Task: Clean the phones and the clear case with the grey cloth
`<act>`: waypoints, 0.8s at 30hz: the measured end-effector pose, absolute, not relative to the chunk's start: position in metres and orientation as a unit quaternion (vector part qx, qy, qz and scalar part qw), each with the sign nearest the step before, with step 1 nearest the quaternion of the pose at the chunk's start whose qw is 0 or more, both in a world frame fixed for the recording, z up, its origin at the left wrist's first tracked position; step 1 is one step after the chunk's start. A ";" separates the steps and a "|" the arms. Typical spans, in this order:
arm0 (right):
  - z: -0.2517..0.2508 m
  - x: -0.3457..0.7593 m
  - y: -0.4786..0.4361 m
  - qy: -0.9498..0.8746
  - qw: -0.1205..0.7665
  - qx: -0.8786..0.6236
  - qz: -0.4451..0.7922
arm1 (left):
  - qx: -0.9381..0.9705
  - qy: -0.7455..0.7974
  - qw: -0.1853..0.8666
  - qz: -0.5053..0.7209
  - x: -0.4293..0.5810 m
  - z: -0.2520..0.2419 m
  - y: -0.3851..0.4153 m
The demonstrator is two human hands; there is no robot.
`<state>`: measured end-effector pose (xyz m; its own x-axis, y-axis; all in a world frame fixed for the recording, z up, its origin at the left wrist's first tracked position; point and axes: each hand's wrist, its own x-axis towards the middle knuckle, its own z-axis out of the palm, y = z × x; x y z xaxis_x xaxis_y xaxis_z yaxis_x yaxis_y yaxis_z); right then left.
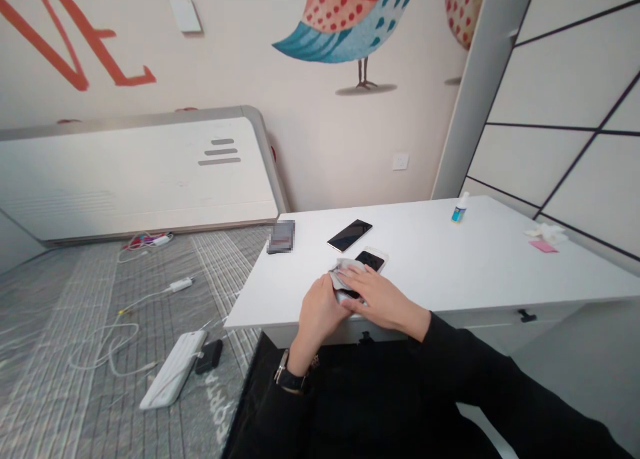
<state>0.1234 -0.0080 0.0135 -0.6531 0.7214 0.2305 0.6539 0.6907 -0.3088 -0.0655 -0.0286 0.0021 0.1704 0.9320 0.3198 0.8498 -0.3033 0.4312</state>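
Observation:
My left hand [321,310] is closed around the near left edge of a black and white phone, over the front edge of the desk. A crumpled light-grey cloth [341,267] lies between my hands on top of it. My right hand [379,298] presses its fingers on the cloth, thumb toward my left hand. Just beyond my right fingers shows a black screen with a white border [371,258]; my hand hides whether it belongs to the same phone. A larger dark phone [350,235] lies flat farther back.
The white desk [425,272] also bears a blurred dark item [281,236], a small blue-and-white bottle [459,208] and pink paper with white tissue [544,246]. On the carpet at left are a white power strip [175,369], a black adapter [209,356] and loose cables.

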 end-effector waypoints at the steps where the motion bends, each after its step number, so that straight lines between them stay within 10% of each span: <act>1: 0.012 0.122 -0.013 -0.907 0.169 -0.370 0.109 | 0.763 0.584 0.078 0.268 -0.066 0.001 -0.028; 24: 0.021 0.151 -0.008 -0.899 0.155 -0.393 0.116 | 0.760 0.590 0.070 0.264 -0.063 0.004 -0.030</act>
<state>0.1513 -0.0079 0.0206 -0.6432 0.7423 0.1879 0.6705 0.6645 -0.3299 -0.0627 -0.0296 0.0040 0.1643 0.9337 0.3180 0.8597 -0.2936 0.4180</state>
